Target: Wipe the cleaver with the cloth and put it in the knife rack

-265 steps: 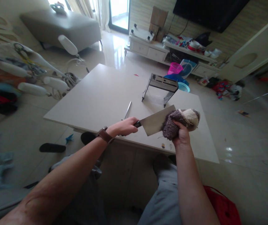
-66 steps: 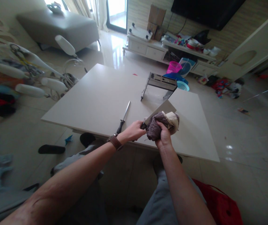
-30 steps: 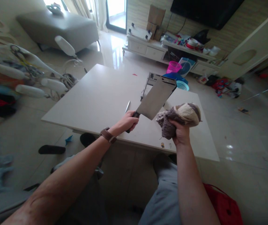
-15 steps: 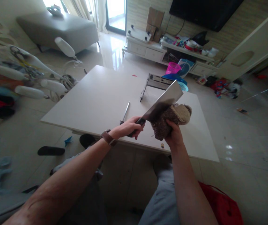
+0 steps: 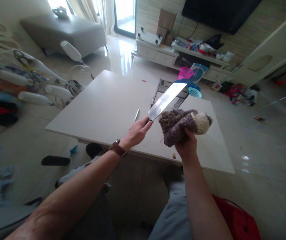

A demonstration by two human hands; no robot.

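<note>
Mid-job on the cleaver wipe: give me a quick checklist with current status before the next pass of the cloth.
1. Left hand gripped on the cleaver handle: ok.
2. Right hand holding the cloth bunched: ok.
3. Cloth touching the blade: cannot tell; it sits just beside it.
4. Right hand's fingers behind the cloth, off the edge: ok.
5. Sharpening steel flat on the table, away from both hands: ok.
6. Blade clean: cannot tell.

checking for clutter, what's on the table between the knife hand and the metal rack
In the head view, only a sharpening steel lies on the table between the left hand and the rack; the cleaver blade crosses above.
</note>
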